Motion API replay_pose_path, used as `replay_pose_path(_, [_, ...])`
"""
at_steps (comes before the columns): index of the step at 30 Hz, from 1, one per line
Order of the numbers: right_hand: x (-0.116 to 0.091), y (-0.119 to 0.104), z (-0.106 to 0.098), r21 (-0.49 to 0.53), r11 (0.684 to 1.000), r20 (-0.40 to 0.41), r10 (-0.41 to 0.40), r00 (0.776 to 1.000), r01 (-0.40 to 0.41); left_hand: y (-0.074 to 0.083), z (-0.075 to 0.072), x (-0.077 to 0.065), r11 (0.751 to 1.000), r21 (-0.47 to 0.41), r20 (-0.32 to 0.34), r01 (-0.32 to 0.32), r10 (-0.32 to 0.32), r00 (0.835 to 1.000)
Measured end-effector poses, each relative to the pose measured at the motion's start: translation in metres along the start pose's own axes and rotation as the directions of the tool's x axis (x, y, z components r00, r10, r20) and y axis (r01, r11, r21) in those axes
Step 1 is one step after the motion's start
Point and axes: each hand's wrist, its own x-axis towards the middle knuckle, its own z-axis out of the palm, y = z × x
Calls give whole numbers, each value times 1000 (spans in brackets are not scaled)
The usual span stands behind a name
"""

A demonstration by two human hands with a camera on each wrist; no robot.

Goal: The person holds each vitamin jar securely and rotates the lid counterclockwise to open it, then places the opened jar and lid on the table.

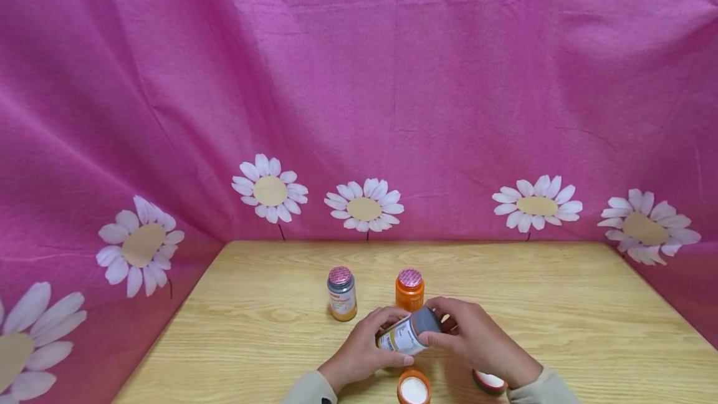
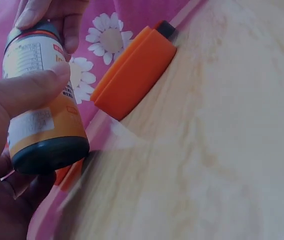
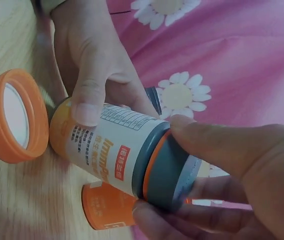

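Observation:
A supplement bottle [image 1: 401, 336] with a white label, an orange lower part and a dark grey cap [image 1: 426, 322] is held tilted above the table. My left hand [image 1: 367, 345] grips its body, thumb across the label [image 3: 117, 145]. Around the cap [image 3: 169, 170] curl the fingers and thumb of my right hand [image 1: 477, 338]. The cap sits on the bottle's neck, with a thin orange line showing at its lower edge. Beneath the hands, an orange lid [image 1: 414, 389] lies with its white lining up.
Behind the hands stand a grey bottle [image 1: 343, 300] and an orange bottle [image 1: 409, 295], both lidless with pink foil seals. A dark lid [image 1: 488, 382] with a red rim lies under my right wrist. A pink daisy cloth [image 1: 449, 111] hangs around the wooden table [image 1: 269, 341].

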Motion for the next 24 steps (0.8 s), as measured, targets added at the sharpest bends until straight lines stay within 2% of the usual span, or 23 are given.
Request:
replay_pose_path(4, [-2, 0, -1, 14, 994, 11, -107, 994, 107, -12, 0, -1, 998, -64, 59, 12, -9, 998])
replay_pose_path(7, [-3, 0, -2, 24, 991, 27, -131, 991, 130, -14, -1, -2, 993, -114, 91, 24, -14, 996])
replay_pose_path(10, [-3, -1, -4, 22, 996, 38, -90, 995, 89, -14, 0, -2, 985, -169, 101, 42, -25, 995])
replay_pose_path(12, [-4, -3, -4, 13, 999, 31, -33, 999, 33, -13, 0, -3, 979, -196, 97, 54, -36, 995])
replay_pose_path(15, [-4, -6, -3, -33, 998, -23, 43, 999, -44, -12, 1, -4, 975, -212, 84, 66, -49, 995])
replay_pose_path(19, [-2, -9, -3, -112, 985, -117, 119, 986, -133, -11, 2, -4, 981, -181, 63, 71, -60, 996])
replay_pose_path(24, [-1, -9, -2, -144, 977, -123, 138, 983, -155, -11, 2, -4, 989, -129, 48, 67, -61, 997])
